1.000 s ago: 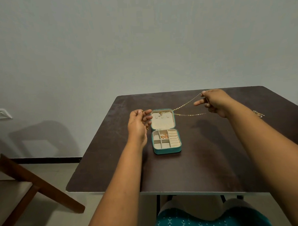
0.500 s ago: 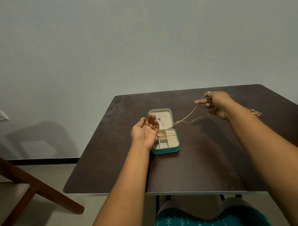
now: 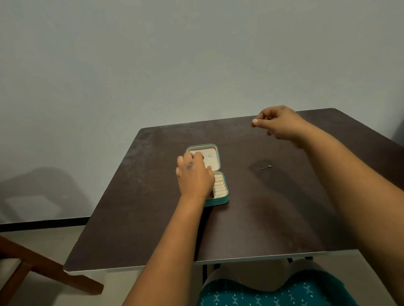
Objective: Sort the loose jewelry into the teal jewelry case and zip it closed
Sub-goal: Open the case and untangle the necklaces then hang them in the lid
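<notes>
The teal jewelry case (image 3: 221, 199) lies open near the middle of the dark table (image 3: 256, 219), its cream lid (image 3: 212, 157) folded back. My left hand (image 3: 193, 175) is over the case with its fingers curled down onto the lid lining, hiding the left compartments. The ring rolls (image 3: 219, 186) on the right side show. My right hand (image 3: 280, 125) is raised over the far right of the table, thumb and forefinger pinched. Only a short gold bit of the chain (image 3: 266, 167) shows, lying on the table between my hands. The rest is too thin to see.
A wooden chair (image 3: 28, 262) stands at the lower left beside the table. The table's front edge (image 3: 200, 261) is close to my lap. A plain wall rises behind the table.
My left hand moved forward from beside the tray onto the lid lining. The chain that stretched between my hands has gone slack, with a bit resting on the table. The camera tilted down.
</notes>
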